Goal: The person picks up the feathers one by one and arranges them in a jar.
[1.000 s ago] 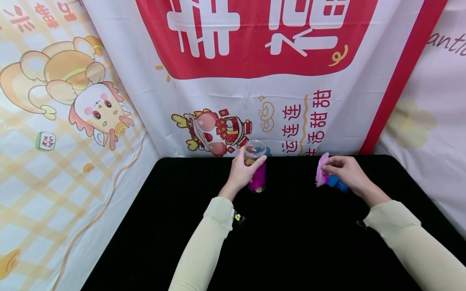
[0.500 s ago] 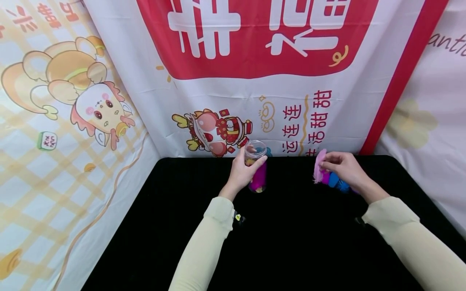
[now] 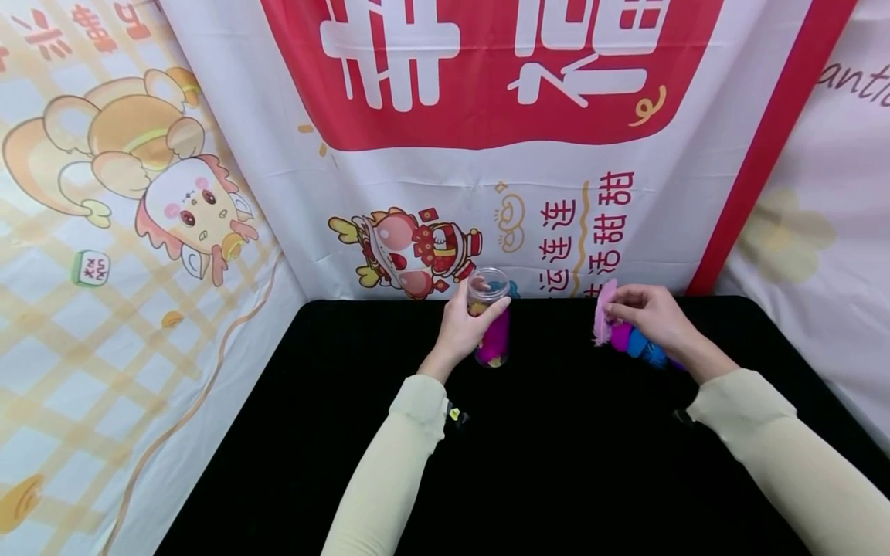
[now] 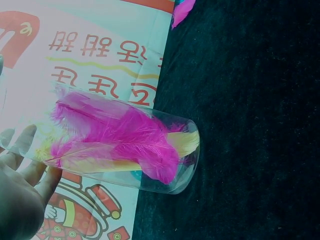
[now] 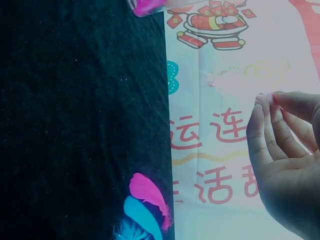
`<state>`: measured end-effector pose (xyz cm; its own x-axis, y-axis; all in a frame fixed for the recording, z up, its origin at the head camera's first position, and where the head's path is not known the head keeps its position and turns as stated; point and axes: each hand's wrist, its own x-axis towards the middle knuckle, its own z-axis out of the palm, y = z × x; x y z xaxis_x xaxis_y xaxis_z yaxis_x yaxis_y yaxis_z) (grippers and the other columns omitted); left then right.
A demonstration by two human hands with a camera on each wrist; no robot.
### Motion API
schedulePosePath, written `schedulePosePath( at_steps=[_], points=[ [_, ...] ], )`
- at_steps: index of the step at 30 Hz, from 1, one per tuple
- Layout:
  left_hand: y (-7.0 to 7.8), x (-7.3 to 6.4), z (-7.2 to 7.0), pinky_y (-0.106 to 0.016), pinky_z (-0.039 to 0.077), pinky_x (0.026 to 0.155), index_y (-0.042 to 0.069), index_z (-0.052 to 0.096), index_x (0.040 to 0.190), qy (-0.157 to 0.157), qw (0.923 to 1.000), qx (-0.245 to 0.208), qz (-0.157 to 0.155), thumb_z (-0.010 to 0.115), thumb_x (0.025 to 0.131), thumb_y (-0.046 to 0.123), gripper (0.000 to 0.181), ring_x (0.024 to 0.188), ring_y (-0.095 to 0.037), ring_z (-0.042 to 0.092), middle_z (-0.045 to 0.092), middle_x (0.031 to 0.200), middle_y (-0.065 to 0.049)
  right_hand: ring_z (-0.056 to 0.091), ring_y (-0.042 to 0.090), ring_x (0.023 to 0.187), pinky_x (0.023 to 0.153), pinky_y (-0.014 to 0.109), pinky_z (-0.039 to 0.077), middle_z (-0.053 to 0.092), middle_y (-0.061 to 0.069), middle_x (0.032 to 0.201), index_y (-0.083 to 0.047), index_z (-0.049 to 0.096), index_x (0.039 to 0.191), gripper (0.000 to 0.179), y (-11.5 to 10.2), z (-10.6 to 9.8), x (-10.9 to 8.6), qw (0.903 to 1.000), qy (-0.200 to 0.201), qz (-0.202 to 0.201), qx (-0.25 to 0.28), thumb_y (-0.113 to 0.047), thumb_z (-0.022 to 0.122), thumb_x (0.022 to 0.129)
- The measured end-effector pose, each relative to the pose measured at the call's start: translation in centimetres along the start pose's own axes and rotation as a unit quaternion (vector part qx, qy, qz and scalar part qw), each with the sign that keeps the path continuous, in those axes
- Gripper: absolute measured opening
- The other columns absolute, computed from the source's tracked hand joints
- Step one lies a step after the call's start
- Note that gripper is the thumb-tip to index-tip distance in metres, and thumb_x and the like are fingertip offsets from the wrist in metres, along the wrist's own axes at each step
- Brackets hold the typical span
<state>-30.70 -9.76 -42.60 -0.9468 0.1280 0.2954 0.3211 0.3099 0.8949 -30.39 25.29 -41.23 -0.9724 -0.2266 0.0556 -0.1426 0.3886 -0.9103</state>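
Note:
My left hand (image 3: 462, 328) grips a clear open-topped jar (image 3: 495, 344) at the table's far edge. Inside it, in the left wrist view, lie magenta feathers (image 4: 117, 132) and pale yellow feathers (image 4: 182, 142). Between thumb and fingertips, my right hand (image 3: 653, 313) pinches a light pink feather (image 3: 603, 315), held up to the right of the jar and apart from it. Below that hand, a magenta feather (image 3: 621, 337) and blue feathers (image 3: 637, 344) lie on the table, with a bit of purple (image 3: 676, 363) partly hidden by the wrist.
A black cloth covers the table (image 3: 542, 463). Right behind its far edge hangs a white and red printed cloth (image 3: 417, 170). A patterned cloth (image 3: 125, 309) hangs on the left, another pale cloth (image 3: 799, 255) on the right.
My right hand has moved up and slightly left with the pink feather, baring more of the magenta and blue feathers beneath. The left hand and jar stay put.

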Motion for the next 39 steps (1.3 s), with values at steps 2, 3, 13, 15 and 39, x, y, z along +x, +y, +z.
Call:
schedulePosePath(
  at_steps=[2, 3, 13, 15, 39],
  points=[
    [0.0, 0.0, 0.0, -0.043, 0.042, 0.111, 0.024, 0.046, 0.144, -0.001, 1.0, 0.0, -0.001, 0.072, 0.091, 0.057, 0.067, 0.127, -0.014, 0.055, 0.062, 0.13, 0.006, 0.069, 0.017, 0.087, 0.075, 0.024, 0.057, 0.076, 0.013, 0.102, 0.009, 0.063, 0.124, 0.033, -0.2, 0.1, 0.1, 1.0, 0.002, -0.005, 0.002, -0.017, 0.065, 0.103],
    [0.0, 0.0, 0.0, -0.042, 0.042, 0.111, 0.024, 0.046, 0.143, -0.002, 1.0, 0.001, -0.001, 0.071, 0.091, 0.057, 0.067, 0.127, -0.014, 0.055, 0.062, 0.13, 0.006, 0.068, 0.017, 0.087, 0.074, 0.024, 0.056, 0.076, 0.012, 0.101, 0.009, 0.064, 0.124, 0.033, -0.3, 0.1, 0.0, 1.0, 0.004, -0.007, 0.003, -0.017, 0.065, 0.102],
    [-0.1, 0.0, 0.1, -0.042, 0.042, 0.111, 0.024, 0.047, 0.143, -0.001, 1.0, 0.001, -0.003, 0.072, 0.092, 0.055, 0.065, 0.127, -0.014, 0.055, 0.062, 0.131, 0.006, 0.07, 0.013, 0.083, 0.073, 0.026, 0.058, 0.077, 0.009, 0.095, 0.011, 0.065, 0.117, 0.03, -1.0, 0.8, 0.0, 0.9988, 0.007, -0.041, 0.027, -0.014, 0.069, 0.1],
    [-0.2, 0.1, 0.1, -0.042, 0.043, 0.11, 0.024, 0.047, 0.141, 0.0, 1.0, 0.003, -0.001, 0.072, 0.092, 0.056, 0.064, 0.127, -0.014, 0.055, 0.062, 0.13, 0.006, 0.07, 0.013, 0.083, 0.073, 0.025, 0.058, 0.076, 0.008, 0.095, 0.011, 0.065, 0.117, 0.03, -1.2, 0.9, 0.0, 0.9988, 0.006, -0.041, 0.027, -0.014, 0.068, 0.1],
    [-0.4, 0.2, -0.1, -0.044, 0.043, 0.11, 0.018, 0.043, 0.148, -0.009, 0.9999, -0.011, 0.0, 0.07, 0.091, 0.06, 0.076, 0.128, -0.014, 0.055, 0.062, 0.131, 0.005, 0.069, 0.018, 0.082, 0.072, 0.029, 0.059, 0.076, 0.005, 0.091, 0.009, 0.066, 0.112, 0.03, -1.8, 1.2, 0.7, 0.9985, -0.002, -0.042, 0.034, -0.018, 0.07, 0.1]
  ],
)
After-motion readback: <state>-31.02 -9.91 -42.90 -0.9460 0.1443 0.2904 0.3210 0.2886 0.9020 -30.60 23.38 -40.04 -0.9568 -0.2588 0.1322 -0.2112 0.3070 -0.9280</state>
